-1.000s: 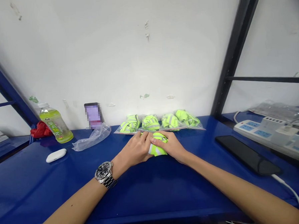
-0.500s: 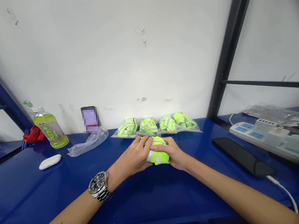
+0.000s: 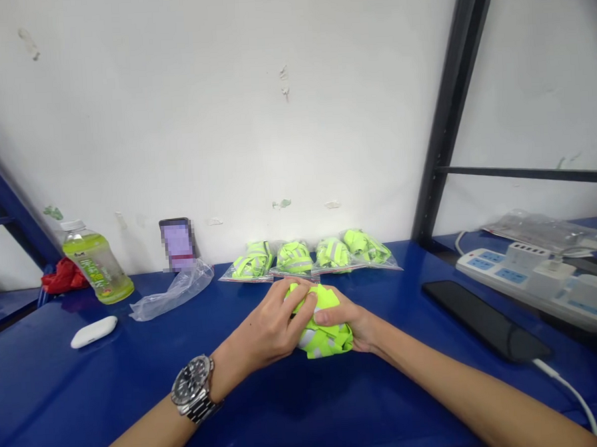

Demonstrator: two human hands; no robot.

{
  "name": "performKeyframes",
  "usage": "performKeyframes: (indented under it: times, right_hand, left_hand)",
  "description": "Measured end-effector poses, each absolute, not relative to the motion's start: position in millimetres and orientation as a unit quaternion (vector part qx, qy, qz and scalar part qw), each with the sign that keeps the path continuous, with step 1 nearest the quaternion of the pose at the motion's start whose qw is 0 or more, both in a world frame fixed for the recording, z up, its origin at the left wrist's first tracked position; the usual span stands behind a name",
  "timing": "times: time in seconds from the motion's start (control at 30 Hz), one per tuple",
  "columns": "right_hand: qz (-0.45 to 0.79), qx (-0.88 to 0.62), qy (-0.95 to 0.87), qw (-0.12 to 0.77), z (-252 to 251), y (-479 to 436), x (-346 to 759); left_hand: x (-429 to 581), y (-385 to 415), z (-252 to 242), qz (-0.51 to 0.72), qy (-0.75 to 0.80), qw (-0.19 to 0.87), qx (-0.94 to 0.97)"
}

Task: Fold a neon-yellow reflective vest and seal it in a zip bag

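Both my hands clasp a rolled-up neon yellow vest with grey reflective stripes (image 3: 324, 335) just above the blue table (image 3: 112, 406). My left hand (image 3: 274, 325), a watch on its wrist, wraps its fingers over the top and left of the bundle. My right hand (image 3: 351, 321) grips it from the right and underneath. Behind them, along the wall, several clear bags each holding a rolled vest (image 3: 310, 257) lie in a row. An empty clear plastic bag (image 3: 174, 291) lies to the left.
A green drink bottle (image 3: 94, 262) and red cloth (image 3: 61, 277) stand at far left, a white earbud case (image 3: 92, 331) in front. A phone (image 3: 177, 243) leans on the wall. At right lie a black phone (image 3: 484, 320) with cable, a power strip (image 3: 536, 278) and a black shelf post (image 3: 447, 109).
My hands have drawn the vest bundle back towards me and lifted it slightly off the table, squeezing it tighter. The camera view has shifted a little.
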State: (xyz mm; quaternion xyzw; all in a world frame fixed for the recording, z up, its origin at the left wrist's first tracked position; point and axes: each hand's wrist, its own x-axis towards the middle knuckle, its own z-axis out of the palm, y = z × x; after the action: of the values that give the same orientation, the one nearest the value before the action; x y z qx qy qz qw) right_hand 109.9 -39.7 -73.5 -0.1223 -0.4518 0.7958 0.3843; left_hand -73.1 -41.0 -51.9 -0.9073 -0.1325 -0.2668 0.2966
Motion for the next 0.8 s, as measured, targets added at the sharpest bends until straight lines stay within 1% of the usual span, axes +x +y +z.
performKeyframes:
  times: [0.1, 0.2, 0.4, 0.6, 0.7, 0.8]
  right_hand:
    - [0.785, -0.123, -0.451, 0.407, -72.8, -41.9, 108.4]
    - [0.778, -0.148, -0.443, 0.421, -73.9, -41.0, 107.4]
    - [0.765, -0.164, -0.456, 0.424, -72.8, -37.8, 109.0]
    - [0.764, -0.175, -0.447, 0.432, -71.5, -35.9, 108.6]
    - [0.768, -0.174, -0.435, 0.436, -72.1, -35.9, 108.2]
    - [0.751, -0.187, -0.436, 0.458, -70.8, -36.5, 107.0]
  left_hand:
    - [-73.2, -39.2, -49.8, -0.285, -0.138, 0.28, -0.906]
    - [-73.4, -37.9, -51.1, -0.277, -0.166, 0.278, -0.905]
    - [-73.0, -34.5, -60.6, -0.321, -0.154, 0.324, -0.877]
    - [-73.8, -33.5, -59.9, -0.256, -0.166, 0.367, -0.879]
    - [-71.6, -33.7, -58.8, -0.291, -0.151, 0.4, -0.855]
    - [-69.0, -32.3, -60.6, -0.354, -0.127, 0.408, -0.832]
